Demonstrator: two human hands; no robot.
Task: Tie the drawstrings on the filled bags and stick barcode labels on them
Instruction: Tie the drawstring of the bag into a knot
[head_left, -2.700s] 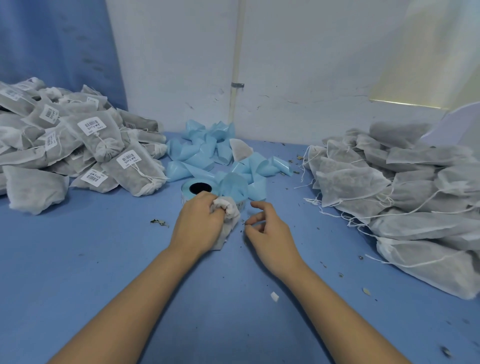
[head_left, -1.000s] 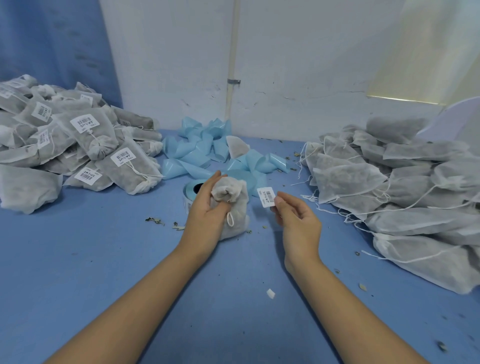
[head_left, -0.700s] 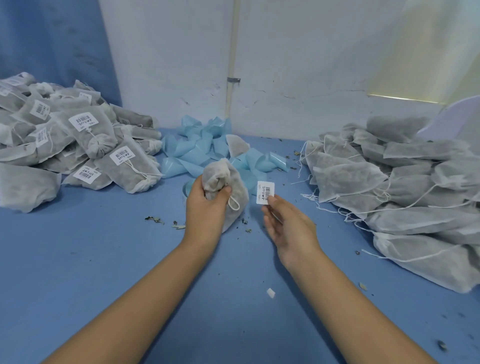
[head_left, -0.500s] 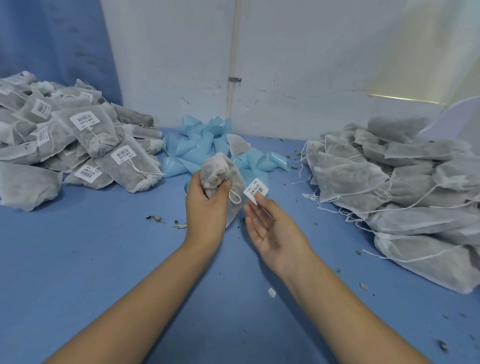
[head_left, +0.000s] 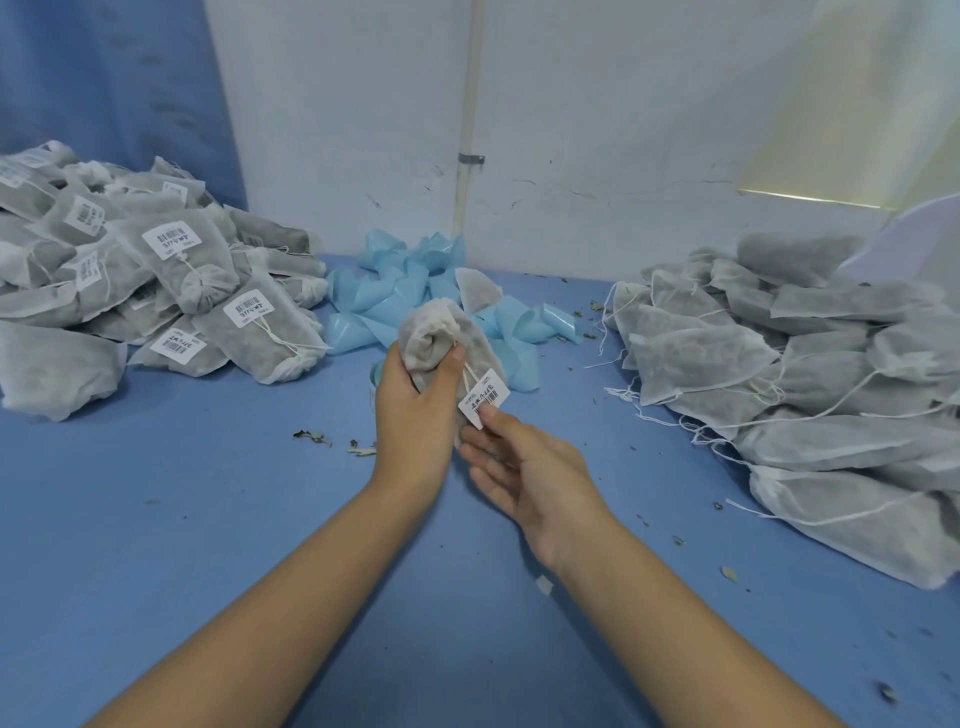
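Note:
My left hand (head_left: 415, 400) grips a filled grey mesh bag (head_left: 441, 332) by its gathered neck and holds it upright above the blue table. A white barcode label (head_left: 484, 397) lies against the bag's side, below the knotted drawstring. My right hand (head_left: 519, 467) is palm up just under the bag, its fingers nearly straight, with the thumb tip pressing the label's lower edge onto the bag. The bag's lower part is hidden behind my left hand.
A heap of labelled, tied bags (head_left: 156, 291) lies at the left. Unlabelled bags with loose strings (head_left: 805, 384) are piled at the right. Crumpled blue label backing strips (head_left: 405, 291) lie by the wall (head_left: 597, 130). Small herb crumbs dot the blue table (head_left: 208, 545).
My left hand lifted the bag off the table and tilted it. My right hand, with a label peeled from the roll, turned palm up and brought the label onto the bag's side.

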